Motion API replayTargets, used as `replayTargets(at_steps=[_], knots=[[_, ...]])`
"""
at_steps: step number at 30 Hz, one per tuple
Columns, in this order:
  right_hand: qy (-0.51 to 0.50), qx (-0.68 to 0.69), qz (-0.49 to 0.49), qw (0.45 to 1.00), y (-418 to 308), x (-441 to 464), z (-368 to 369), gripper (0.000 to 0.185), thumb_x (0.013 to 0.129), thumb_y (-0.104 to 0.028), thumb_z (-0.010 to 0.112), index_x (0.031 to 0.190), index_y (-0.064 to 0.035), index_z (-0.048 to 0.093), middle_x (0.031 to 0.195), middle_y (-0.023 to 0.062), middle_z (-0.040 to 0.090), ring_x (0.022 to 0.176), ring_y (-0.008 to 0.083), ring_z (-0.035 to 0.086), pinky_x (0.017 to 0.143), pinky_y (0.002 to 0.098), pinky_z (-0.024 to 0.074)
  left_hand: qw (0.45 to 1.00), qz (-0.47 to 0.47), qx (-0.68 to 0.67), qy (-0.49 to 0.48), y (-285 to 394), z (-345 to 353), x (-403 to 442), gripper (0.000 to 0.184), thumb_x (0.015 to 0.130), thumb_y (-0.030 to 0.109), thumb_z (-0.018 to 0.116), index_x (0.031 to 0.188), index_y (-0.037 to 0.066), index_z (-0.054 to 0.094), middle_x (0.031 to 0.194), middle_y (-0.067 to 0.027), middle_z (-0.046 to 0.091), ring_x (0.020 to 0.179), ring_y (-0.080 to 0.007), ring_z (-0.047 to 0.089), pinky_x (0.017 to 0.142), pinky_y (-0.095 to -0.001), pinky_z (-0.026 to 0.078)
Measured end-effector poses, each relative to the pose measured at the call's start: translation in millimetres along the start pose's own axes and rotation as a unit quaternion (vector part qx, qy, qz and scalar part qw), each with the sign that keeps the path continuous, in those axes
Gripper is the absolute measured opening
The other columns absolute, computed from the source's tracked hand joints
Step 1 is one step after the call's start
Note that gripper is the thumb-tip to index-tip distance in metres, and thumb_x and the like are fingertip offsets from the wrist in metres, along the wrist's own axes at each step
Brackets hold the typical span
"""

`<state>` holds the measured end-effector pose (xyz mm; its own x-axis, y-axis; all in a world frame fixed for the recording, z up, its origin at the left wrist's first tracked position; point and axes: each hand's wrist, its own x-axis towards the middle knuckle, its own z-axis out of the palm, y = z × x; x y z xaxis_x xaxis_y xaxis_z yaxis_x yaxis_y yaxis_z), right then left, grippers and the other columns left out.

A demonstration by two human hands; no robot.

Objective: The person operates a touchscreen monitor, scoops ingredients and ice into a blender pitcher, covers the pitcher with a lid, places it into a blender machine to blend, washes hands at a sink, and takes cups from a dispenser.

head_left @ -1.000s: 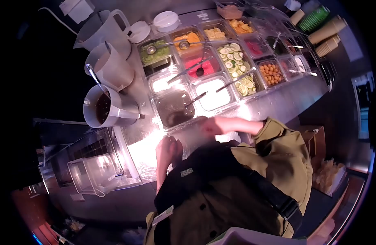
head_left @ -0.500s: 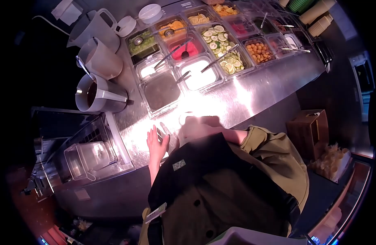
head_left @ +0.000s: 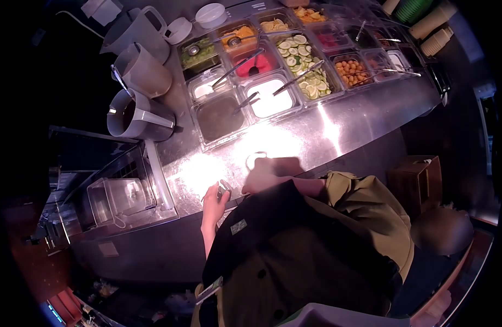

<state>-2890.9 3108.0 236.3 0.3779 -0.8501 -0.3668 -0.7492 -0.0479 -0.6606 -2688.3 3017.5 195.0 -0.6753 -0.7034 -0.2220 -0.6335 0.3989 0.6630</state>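
Low over the steel counter, my left hand curls its thumb and fingers at a small, dark, partly clear object whose kind I cannot make out. My right hand is close beside it, near the front of my body. Blur and glare hide its fingers. A thin pale ring shows just above the right hand, perhaps a rim. Beyond both hands stand a tub of dark contents and a tub of white contents with a utensil handle across it.
Tubs of sliced citrus, red contents and orange balls fill the back. Pitchers, one with dark liquid, line the left. A clear bin lies lower left. A cardboard box and blurred round shape are right.
My left hand has moved slightly down and right, its fingers curling from straighter to bent. The view has shifted slightly. A blurred round shape has appeared at the lower right.
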Motion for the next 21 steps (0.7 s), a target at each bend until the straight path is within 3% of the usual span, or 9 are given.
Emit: replayTargets(at_steps=[3,5,7,8,9,10,15,18,21], knots=[[0.069,-0.045,0.041,0.996,3.4,-8.0,-2.2,0.022,0.07,-0.025,0.055,0.086,-0.0132,0.062,0.076,0.0021,0.06,0.081,0.0211,0.055,0.066,0.0329,0.0449,1.0,-0.004,-0.003,-0.001,-0.3,0.7,-1.0,0.041,0.075,0.017,0.059,0.109,-0.003,0.047,0.093,-0.0199,0.053,0.083,-0.0337,0.052,0.073,-0.0366,0.042],[0.195,-0.019,-0.094,0.976,34.2,-10.1,7.4,0.018,0.074,-0.024,0.052,0.079,-0.0078,0.059,0.076,0.0085,0.059,0.072,0.0255,0.056,0.063,0.0345,0.0435,1.0,-0.005,0.001,-0.001,0.9,-0.3,1.3,0.041,0.075,0.017,0.058,0.109,-0.003,0.047,0.091,-0.0194,0.053,0.083,-0.0332,0.052,0.073,-0.0367,0.042],[0.186,0.106,-0.07,0.974,48.2,-26.6,-14.1,0.017,0.075,-0.018,0.049,0.072,-0.0041,0.058,0.071,0.0095,0.058,0.066,0.0206,0.055,0.059,0.0306,0.0426,1.0,-0.002,0.006,0.003,3.1,-1.4,5.7,0.041,0.076,0.018,0.058,0.109,-0.003,0.047,0.091,-0.0191,0.053,0.083,-0.0328,0.052,0.073,-0.0367,0.042],[0.112,0.215,0.023,0.97,43.9,-41.7,-40.4,0.016,0.073,-0.013,0.048,0.068,-0.0031,0.059,0.066,0.0074,0.058,0.063,0.0134,0.054,0.057,0.0259,0.0424,1.0,0.002,0.01,0.007,4.4,-1.9,8.5,0.042,0.076,0.018,0.058,0.109,-0.003,0.047,0.091,-0.019,0.053,0.083,-0.0327,0.052,0.073,-0.0367,0.042],[0.104,0.176,0.063,0.977,52.0,-49.9,-55.7,0.015,0.073,-0.012,0.047,0.068,-0.0019,0.057,0.061,0.0066,0.055,0.056,0.0099,0.049,0.056,0.0256,0.0408,1.0,0.004,0.013,0.011,6.2,-2.3,11.4,0.042,0.076,0.019,0.058,0.109,-0.003,0.046,0.091,-0.019,0.053,0.083,-0.0325,0.052,0.073,-0.0367,0.042],[0.174,0.259,0.094,0.945,67.7,-55.3,-50.8,0.016,0.073,-0.013,0.048,0.067,-0.0004,0.055,0.056,0.0054,0.051,0.054,0.0091,0.046,0.054,0.026,0.0398,0.999,0.018,0.024,0.025,9.0,-2.5,15.0,0.04,0.076,0.019,0.057,0.108,-0.004,0.048,0.093,-0.0195,0.054,0.083,-0.0325,0.053,0.074,-0.0364,0.042],[0.469,0.079,0.257,0.841,145.8,-61.6,-30.5,0.017,0.074,-0.016,0.054,0.073,-0.0001,0.058,0.062,0.0125,0.057,0.059,0.0241,0.057,0.057,0.0322,0.0439,0.997,0.049,-0.034,0.055,33.6,-11.4,37.7,0.035,0.077,0.019,0.055,0.103,-0.004,0.052,0.1,-0.0211,0.055,0.09,-0.033,0.053,0.079,-0.0351,0.041],[0.524,0.057,0.373,0.764,165.1,-53.1,-35.8,0.014,0.072,-0.015,0.057,0.076,-0.0019,0.059,0.071,0.0146,0.058,0.068,0.0295,0.057,0.061,0.0364,0.044,0.994,0.064,-0.057,0.061,37.3,-14.4,62.1,0.034,0.078,0.02,0.055,0.102,-0.003,0.053,0.1,-0.0198,0.055,0.095,-0.0316,0.053,0.08,-0.0338,0.042],[0.607,-0.032,0.366,0.705,182.1,-39.2,-39.0,0.014,0.071,-0.014,0.057,0.077,-0.0016,0.057,0.073,0.0151,0.055,0.071,0.0304,0.055,0.062,0.0377,0.043,0.989,0.062,-0.102,0.091,60.4,-29.6,100.7,0.025,0.078,0.017,0.054,0.095,-0.001,0.057,0.088,-0.0163,0.058,0.078,-0.0239,0.058,0.068,-0.0309,0.045]])
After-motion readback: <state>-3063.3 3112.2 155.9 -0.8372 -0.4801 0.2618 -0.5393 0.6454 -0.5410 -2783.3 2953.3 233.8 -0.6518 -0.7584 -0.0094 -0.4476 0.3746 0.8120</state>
